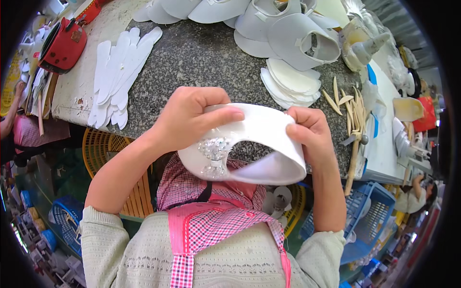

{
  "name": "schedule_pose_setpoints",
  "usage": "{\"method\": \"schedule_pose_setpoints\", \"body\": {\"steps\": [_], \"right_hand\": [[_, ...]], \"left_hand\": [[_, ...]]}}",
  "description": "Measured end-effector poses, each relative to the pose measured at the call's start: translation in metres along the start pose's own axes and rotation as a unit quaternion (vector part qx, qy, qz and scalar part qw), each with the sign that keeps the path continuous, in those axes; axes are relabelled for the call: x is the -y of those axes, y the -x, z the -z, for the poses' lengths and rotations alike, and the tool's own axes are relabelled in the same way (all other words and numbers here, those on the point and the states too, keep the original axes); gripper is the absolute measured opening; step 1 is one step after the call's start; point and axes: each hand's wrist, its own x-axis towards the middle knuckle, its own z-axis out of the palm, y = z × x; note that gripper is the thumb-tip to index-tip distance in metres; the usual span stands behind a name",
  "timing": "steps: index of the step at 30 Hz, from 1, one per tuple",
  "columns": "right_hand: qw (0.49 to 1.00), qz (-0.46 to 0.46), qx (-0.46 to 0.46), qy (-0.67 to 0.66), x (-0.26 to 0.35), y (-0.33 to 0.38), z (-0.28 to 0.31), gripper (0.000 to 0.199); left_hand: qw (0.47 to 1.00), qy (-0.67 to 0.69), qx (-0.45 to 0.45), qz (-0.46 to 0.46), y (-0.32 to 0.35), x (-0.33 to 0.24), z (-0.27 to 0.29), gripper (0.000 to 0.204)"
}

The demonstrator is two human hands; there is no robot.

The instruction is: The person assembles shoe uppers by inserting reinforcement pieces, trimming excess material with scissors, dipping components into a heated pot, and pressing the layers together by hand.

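- White shoe upper (261, 144) with a rhinestone ornament (214, 154) is held above the grey stone bench (201, 57), both hands pinching its top edge, probably to turn it for inspection.
- Left hand (189, 117) clamps thumb over the band; right hand (309, 132) curls on the far end.
- Head view: the upper's inside and the fingertips behind it are hidden.

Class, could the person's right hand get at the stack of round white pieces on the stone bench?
Probably not right away: the right hand is gripping the white shoe upper. The stack of round white pieces lies just beyond, nothing between.
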Motion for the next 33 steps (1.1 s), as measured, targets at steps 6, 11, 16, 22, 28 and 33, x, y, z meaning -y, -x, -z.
{"method": "schedule_pose_setpoints", "body": {"steps": [6,11,16,22,28,33], "right_hand": [[0.983,-0.075,0.093,-0.139,0.014,-0.001,-0.027,0.034],[0.989,-0.043,0.028,-0.140,-0.012,0.007,-0.044,0.030],[0.988,0.021,-0.140,-0.063,-0.022,0.058,-0.054,0.015],[0.949,0.083,-0.301,0.029,-0.018,0.158,-0.038,0.024],[0.936,0.190,-0.218,0.202,-0.017,0.151,-0.031,0.017],[0.577,0.443,-0.195,0.658,0.016,0.092,-0.019,0.012]], "left_hand": [[0.959,0.276,0.049,0.035,0.002,0.013,0.008,0.027],[0.965,0.247,-0.083,0.018,0.014,0.025,-0.009,0.025],[0.977,0.196,-0.084,0.024,0.000,0.030,-0.020,0.029],[0.920,0.356,0.150,-0.067,-0.021,-0.017,-0.088,0.020],[0.938,0.063,0.270,-0.208,-0.013,-0.041,-0.070,0.022],[0.751,-0.261,-0.198,-0.573,0.001,-0.021,-0.030,0.030]]}}
